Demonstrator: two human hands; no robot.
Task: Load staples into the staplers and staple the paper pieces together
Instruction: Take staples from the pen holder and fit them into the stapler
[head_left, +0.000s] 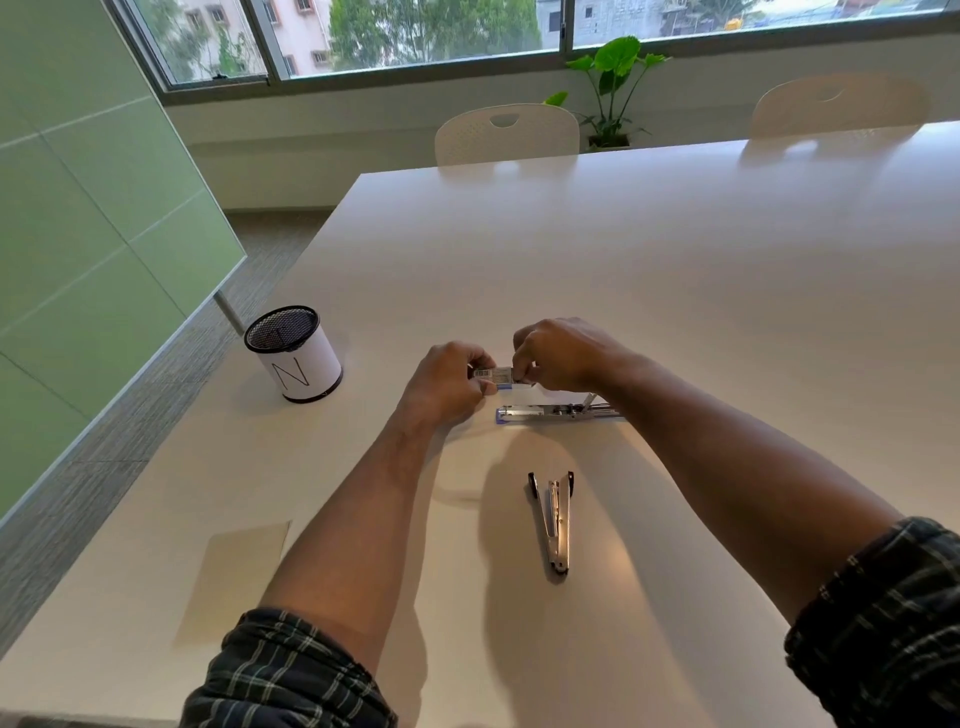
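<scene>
My left hand (449, 382) and my right hand (558, 356) meet over the middle of the white table (675, 270), both pinching 1 small staple box (496, 375) held between them above the surface. The box is a little rectangular carton with a barcode printed on its pale side; its other print is too small for me to read. My left fingers grip its left end and my right fingertips pinch at its right end, where a flap or inner tray seems to show, though I cannot tell which.

Just beyond my hands lies the blue stapler (558, 411), opened out flat, its shiny metal staple channel exposed and a blue plastic tip at the left end. Nearer to me lies the black stapler (555, 519), also opened, its 2 metal arms spreading into a narrow V with black ends pointing away from me.

At my left stands a round black mesh cup (293, 353) wrapped in a white paper band marked with a large hand-drawn "N". A pale sheet of paper (236, 577) lies flat near the table's front left edge. My rolled plaid sleeves (285, 675) are dark with light check lines.
</scene>
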